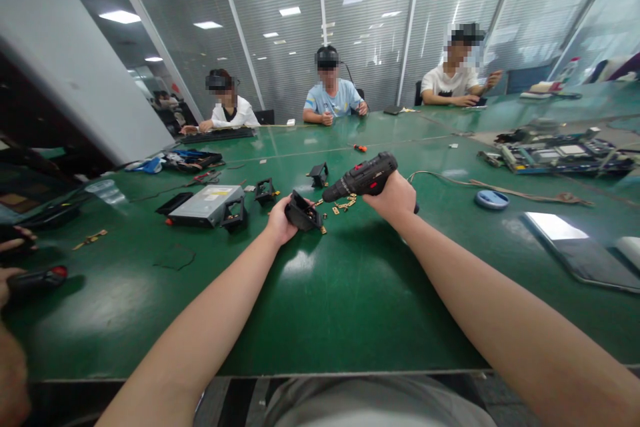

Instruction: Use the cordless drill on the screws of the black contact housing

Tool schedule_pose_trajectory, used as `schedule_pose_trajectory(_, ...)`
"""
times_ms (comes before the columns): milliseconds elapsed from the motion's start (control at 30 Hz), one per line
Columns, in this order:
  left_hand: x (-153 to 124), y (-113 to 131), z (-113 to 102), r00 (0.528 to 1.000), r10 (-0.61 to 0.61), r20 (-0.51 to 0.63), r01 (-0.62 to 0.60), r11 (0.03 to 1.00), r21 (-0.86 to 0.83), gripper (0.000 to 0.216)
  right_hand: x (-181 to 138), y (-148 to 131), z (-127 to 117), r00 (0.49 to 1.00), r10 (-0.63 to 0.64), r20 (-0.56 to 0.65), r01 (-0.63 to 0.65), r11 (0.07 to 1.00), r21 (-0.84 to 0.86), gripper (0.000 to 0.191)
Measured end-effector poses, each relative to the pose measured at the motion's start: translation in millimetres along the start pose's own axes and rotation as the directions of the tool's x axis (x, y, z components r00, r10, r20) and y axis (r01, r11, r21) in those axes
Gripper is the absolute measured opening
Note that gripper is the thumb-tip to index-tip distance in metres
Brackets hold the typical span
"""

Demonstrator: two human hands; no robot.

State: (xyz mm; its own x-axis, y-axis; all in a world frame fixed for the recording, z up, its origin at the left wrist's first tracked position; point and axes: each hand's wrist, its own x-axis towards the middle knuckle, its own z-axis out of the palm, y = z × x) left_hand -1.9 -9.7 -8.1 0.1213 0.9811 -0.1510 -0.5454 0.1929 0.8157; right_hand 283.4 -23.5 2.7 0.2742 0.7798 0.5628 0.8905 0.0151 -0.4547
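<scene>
My right hand (394,199) is wrapped round the grip of a black electric screwdriver (361,177), whose tip points left and down. My left hand (280,220) holds a small black plastic bracket (302,213) just under that tip, resting on the green table (350,293). Several small brass-coloured parts (344,204) lie scattered on the table between the two hands.
A silver optical drive (205,205) and further black brackets (265,191) lie left of my hands. A round blue lid (491,199), a cable, circuit boards (555,152) and a metal panel (575,247) lie to the right. Three people sit across the table; another person's hands appear at far left.
</scene>
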Motion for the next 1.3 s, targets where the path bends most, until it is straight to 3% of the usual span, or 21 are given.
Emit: schedule_pose_trajectory(1300,-3.5,2.4,3.6,1.000,0.005,-0.023,-0.004,1.000,0.018,0.049,0.8,0.3,0.4,1.000,0.006,0.001,-0.006,1.000,0.001,0.059)
